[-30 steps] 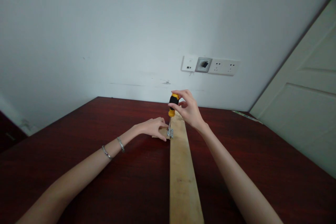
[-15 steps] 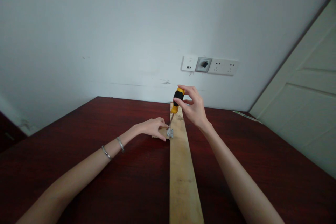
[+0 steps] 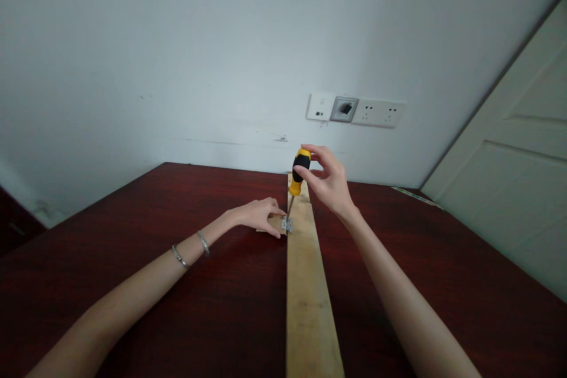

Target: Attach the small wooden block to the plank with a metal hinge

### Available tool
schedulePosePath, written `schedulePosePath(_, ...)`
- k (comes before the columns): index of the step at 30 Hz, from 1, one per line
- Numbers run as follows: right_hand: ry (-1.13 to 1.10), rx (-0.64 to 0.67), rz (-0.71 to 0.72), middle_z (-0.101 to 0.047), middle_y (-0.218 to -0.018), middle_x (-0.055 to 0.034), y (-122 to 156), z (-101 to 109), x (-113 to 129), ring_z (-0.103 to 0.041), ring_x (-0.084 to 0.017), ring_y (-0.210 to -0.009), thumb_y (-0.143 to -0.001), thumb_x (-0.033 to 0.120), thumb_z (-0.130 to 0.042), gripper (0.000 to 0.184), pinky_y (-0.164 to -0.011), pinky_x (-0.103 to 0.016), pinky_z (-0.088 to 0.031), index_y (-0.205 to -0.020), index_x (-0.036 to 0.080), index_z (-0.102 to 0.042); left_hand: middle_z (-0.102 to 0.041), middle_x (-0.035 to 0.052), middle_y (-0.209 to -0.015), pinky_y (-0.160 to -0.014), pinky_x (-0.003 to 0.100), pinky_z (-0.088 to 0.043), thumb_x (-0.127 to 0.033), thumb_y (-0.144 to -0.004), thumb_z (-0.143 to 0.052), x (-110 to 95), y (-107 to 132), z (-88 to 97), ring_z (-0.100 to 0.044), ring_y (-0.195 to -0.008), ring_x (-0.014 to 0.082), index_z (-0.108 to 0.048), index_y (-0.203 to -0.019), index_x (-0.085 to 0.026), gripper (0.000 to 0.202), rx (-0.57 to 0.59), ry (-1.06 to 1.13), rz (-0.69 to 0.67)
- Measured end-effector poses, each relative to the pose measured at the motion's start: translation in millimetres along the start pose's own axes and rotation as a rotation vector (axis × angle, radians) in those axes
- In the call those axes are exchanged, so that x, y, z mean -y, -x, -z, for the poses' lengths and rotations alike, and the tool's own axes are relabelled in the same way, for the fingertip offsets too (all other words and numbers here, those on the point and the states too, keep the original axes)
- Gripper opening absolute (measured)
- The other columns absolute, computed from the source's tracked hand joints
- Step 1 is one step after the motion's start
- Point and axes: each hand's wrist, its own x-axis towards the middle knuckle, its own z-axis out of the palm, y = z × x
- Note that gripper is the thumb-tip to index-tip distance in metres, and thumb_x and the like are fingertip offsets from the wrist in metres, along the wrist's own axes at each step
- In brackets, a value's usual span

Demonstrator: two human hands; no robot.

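Pale, scuffed wall (image 3: 199,41) bearing a row of socket plates (image 3: 378,112); panelled door (image 3: 527,189) at right; thin strip (image 3: 419,196) along the reddish-brown desk's (image 3: 212,313) far right edge.

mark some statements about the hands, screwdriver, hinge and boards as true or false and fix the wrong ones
1. The right hand holds a yellow-and-black screwdriver. True.
2. A metal hinge spans a small wooden piece and a long wooden board. True.
3. The screwdriver lies flat on the long wooden board. False: it is tilted, its shaft pointing down at the hinge area.
4. The left hand is on the small wooden piece, and that arm wears two silver bracelets. True.
5. Both hands grip the screwdriver. False: only the right hand does.
6. The long wooden board lies left of the small wooden piece. False: it lies to the right.
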Motion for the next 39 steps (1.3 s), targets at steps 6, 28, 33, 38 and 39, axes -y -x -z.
schedulePosePath(6,-0.015,0.01,-0.004,-0.058,-0.11,-0.0059,1.2,-3.0,-0.1,-0.055,-0.02,-0.1,-0.081,0.04,-0.064,0.037,-0.069,-0.031,-0.058,-0.117,0.029,-0.059,-0.054,0.0055,-0.114,-0.077,0.026,-0.041,-0.063,-0.068,-0.069,-4.4,1.0,4.3,-0.055,-0.099,0.0221,-0.059,-0.122,-0.025,0.067,0.028,0.012,0.029)
schedulePosePath(28,0.025,0.041,0.037,-0.058,-0.11,-0.0065,2.6,-5.4,0.5,-0.055,-0.02,-0.097,-0.083,0.038,-0.063,0.036,-0.067,-0.03,-0.058,-0.117,0.028,-0.058,-0.054,0.0059,-0.115,-0.081,0.027,-0.041,-0.061,-0.069,-0.069,-1.2,-0.2,1.6,-0.054,-0.102,0.0221,-0.059,-0.123,-0.026,0.065,0.014,0.015,-0.007)
schedulePosePath(33,0.024,0.037,0.04,-0.058,-0.11,-0.0065,2.7,-6.0,1.2,-0.055,-0.02,-0.097,-0.083,0.039,-0.062,0.036,-0.068,-0.031,-0.058,-0.117,0.027,-0.058,-0.054,0.0061,-0.115,-0.082,0.028,-0.041,-0.063,-0.068,-0.069,0.1,-0.5,1.0,-0.054,-0.102,0.0226,-0.06,-0.121,-0.025,0.065,0.006,0.019,-0.008)
schedulePosePath(38,0.022,0.041,0.026,-0.058,-0.11,-0.007,3.0,-6.1,1.3,-0.055,-0.021,-0.097,-0.083,0.04,-0.062,0.036,-0.069,-0.032,-0.058,-0.117,0.028,-0.058,-0.054,0.0059,-0.115,-0.082,0.028,-0.041,-0.063,-0.068,-0.068,-1.2,0.0,2.3,-0.054,-0.102,0.0231,-0.061,-0.12,-0.025,0.065,0.006,0.02,-0.005)
schedulePosePath(39,0.021,0.041,0.027,-0.058,-0.11,-0.0069,3.1,-6.0,1.2,-0.055,-0.021,-0.097,-0.083,0.04,-0.062,0.036,-0.068,-0.032,-0.058,-0.117,0.028,-0.058,-0.054,0.0059,-0.115,-0.081,0.028,-0.041,-0.063,-0.068,-0.068,-1.7,0.1,2.7,-0.054,-0.102,0.0231,-0.06,-0.12,-0.025,0.065,0.009,0.019,-0.002)
